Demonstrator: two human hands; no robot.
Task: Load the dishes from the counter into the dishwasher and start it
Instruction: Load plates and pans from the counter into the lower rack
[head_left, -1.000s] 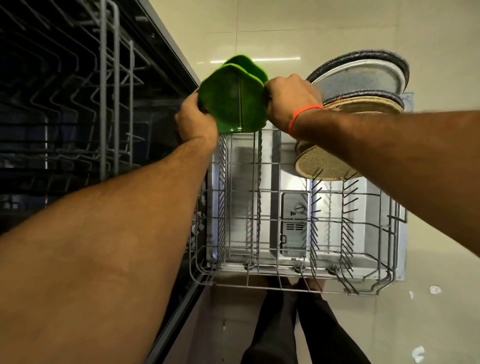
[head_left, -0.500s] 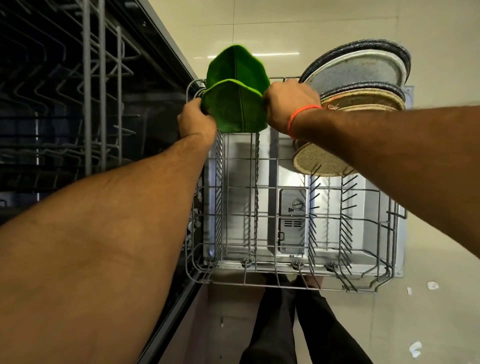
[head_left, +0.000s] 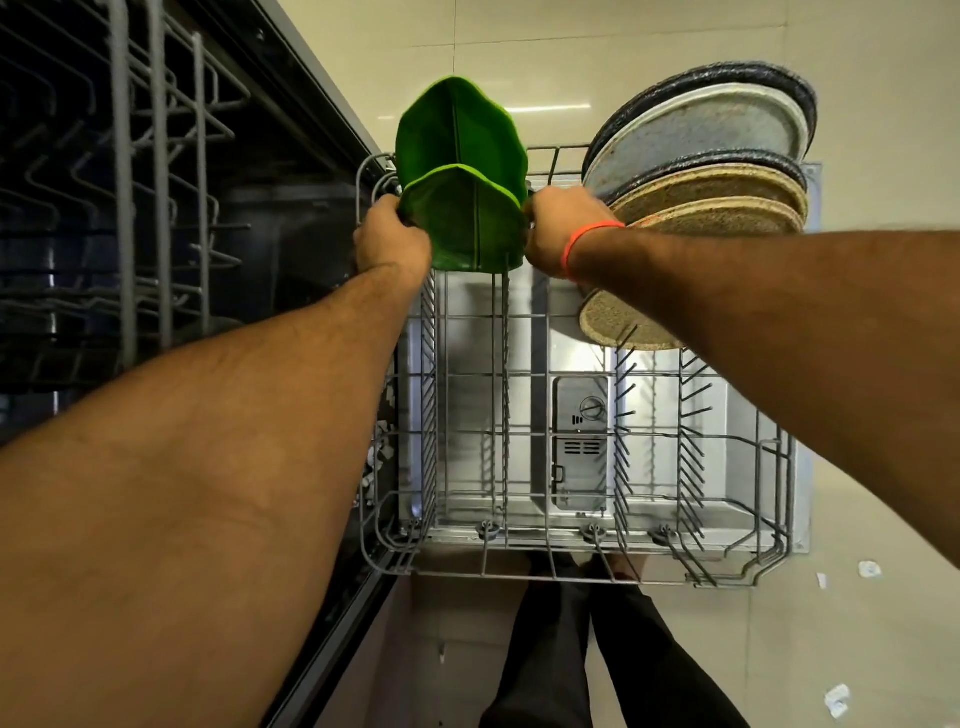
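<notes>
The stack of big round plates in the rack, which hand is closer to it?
Right. The right hand sits just beside the round plates, gripping the green plate; the left hand is across that green plate.

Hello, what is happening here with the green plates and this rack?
A person is loading the dishwasher's pulled-out lower rack. The left hand and the right hand grip the nearer green plate by its edges, at the rack's far end. A second green plate stands just behind it. Several speckled plates already stand on edge beside them.
</notes>
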